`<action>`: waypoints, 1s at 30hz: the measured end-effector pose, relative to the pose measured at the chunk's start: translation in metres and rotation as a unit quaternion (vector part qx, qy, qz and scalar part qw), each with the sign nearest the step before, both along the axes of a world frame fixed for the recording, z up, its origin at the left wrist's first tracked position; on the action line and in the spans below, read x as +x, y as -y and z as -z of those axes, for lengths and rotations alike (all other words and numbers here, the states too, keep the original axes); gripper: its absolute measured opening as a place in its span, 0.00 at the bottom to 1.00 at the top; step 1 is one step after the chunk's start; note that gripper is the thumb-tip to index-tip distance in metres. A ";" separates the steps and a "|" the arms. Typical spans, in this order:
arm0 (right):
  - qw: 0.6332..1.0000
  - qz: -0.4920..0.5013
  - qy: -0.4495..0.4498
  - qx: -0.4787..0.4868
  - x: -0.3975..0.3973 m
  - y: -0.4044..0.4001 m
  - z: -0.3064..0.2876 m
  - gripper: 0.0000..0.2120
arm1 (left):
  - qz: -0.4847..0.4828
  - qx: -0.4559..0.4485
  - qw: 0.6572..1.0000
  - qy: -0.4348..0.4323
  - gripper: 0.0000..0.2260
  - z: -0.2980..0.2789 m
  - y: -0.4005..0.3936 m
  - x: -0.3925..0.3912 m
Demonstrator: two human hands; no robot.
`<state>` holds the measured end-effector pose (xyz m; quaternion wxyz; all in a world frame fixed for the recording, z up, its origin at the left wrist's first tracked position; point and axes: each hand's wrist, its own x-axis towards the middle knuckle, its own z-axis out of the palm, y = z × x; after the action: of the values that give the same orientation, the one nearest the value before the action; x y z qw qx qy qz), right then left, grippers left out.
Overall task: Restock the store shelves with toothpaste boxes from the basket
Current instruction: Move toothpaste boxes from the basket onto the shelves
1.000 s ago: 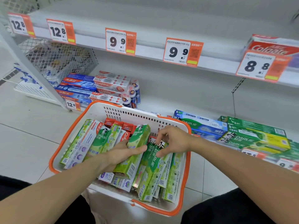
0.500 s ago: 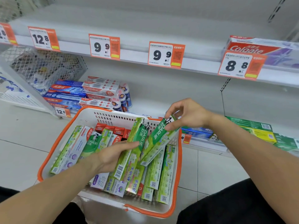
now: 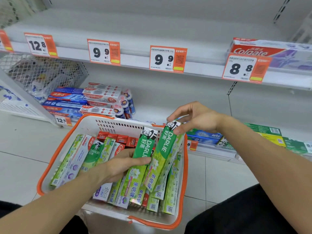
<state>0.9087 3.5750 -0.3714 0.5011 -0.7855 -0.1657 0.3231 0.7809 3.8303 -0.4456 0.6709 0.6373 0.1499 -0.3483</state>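
Head view: basket (image 3: 55, 159) at 6 o'clock, stocked with boxes. Right hand (image 3: 194, 118) pinches the top end of a green Darlie box (image 3: 162, 156) between thumb and fingertips, tilted up toward 1 o'clock. Left hand (image 3: 121, 164) clasps a second Darlie box (image 3: 143, 149) mid-length. Judged light, rigid cardboard, glossy; grip across the narrow faces, avoiding end flaps.

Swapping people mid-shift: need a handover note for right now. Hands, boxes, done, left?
Left hand: grips a green Darlie box, tilted up out of the basket.
Right hand: pinches the top end of a second Darlie box, also raised over the basket.
Bottom shelf already holds some Darlie boxes on the right.
Left: shelve these two, then the many boxes in the basket. The shelf above with the 9.9 tags looks mostly bare.
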 end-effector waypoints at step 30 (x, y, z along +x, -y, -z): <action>0.988 0.041 -0.073 0.130 -0.029 -0.002 -0.026 0.29 | -0.247 -0.053 0.944 0.213 0.19 -0.105 0.056 0.036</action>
<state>0.8800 3.5770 -0.3450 0.6226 -0.6940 -0.1371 0.3346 0.8166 3.7744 -0.3403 0.7851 0.6030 0.1374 -0.0349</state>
